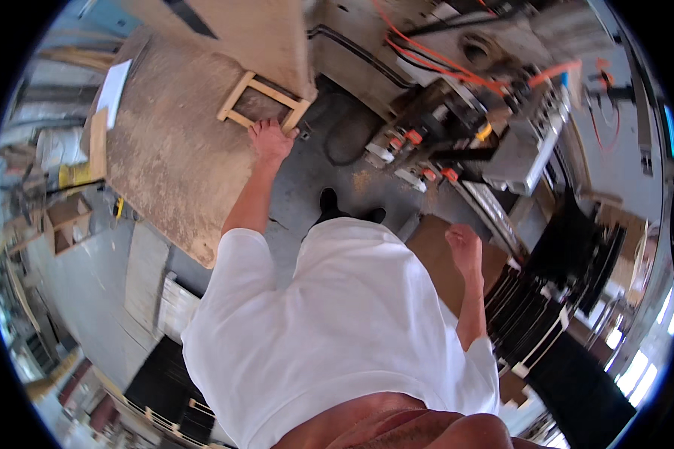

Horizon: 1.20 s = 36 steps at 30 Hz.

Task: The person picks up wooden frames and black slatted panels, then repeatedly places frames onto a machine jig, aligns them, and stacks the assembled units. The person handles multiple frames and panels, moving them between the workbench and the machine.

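A small rectangular frame of pale wood [236, 96] lies near the far right edge of a worn wooden tabletop [180, 127]. My left hand [271, 141] reaches forward over the table and grips the frame's near side, with its fingers over the rail and the thumb toward the corner. Part of that rail is hidden under the hand. My right hand [463, 243] hangs at my right side, away from the table, its fingers curled closed. Nothing shows in it. Below it is a brown board [434, 239].
A tall wooden panel [240, 34] rises behind the frame. Ahead to the right stands a metal machine [524, 157] with orange hoses [457, 71]. Black slatted stacks [520, 307] are at my right. A white sheet [114, 90] and a wood strip [98, 142] lie at the table's left edge.
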Motion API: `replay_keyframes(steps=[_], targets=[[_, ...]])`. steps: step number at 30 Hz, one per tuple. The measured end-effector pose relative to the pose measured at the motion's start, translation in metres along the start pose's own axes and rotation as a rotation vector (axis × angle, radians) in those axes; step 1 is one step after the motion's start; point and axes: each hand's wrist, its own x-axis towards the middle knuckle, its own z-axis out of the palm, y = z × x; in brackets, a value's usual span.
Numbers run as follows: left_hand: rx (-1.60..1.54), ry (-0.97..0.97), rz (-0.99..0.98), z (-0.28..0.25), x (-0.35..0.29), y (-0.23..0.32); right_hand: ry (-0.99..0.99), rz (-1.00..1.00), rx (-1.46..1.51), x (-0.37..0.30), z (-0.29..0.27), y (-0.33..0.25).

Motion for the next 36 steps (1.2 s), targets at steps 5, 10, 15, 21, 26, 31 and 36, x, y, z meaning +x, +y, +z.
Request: replay_keyframes(steps=[5,10,15,21,26,31,36], targets=[[0.185,-0.210,0.106,0.019,0.011,0.001,0.045,0.055,-0.135,-0.020,-0.011,-0.002],[0.207,-0.228,0.079,0.032,0.022,0.003,0.218,0.085,-0.146,-0.060,-0.036,0.026],[0.293,-0.342,0.095,0.059,0.035,-0.002,0.410,-0.012,-0.168,-0.105,-0.070,0.038],[0.337,0.139,0.129,0.046,-0.007,0.050,0.451,0.102,-0.284,-0.175,-0.090,0.063],[-0.234,-0.105,0.652,0.012,-0.093,0.164,0.442,0.626,-0.200,-0.248,-0.039,0.157],[-0.668,-0.661,1.005,-0.027,-0.247,0.362,0.857,0.822,-0.001,-0.273,-0.018,0.213],[-0.748,-0.671,1.477,-0.048,-0.323,0.525,0.974,0.763,0.076,-0.255,-0.027,0.223]])
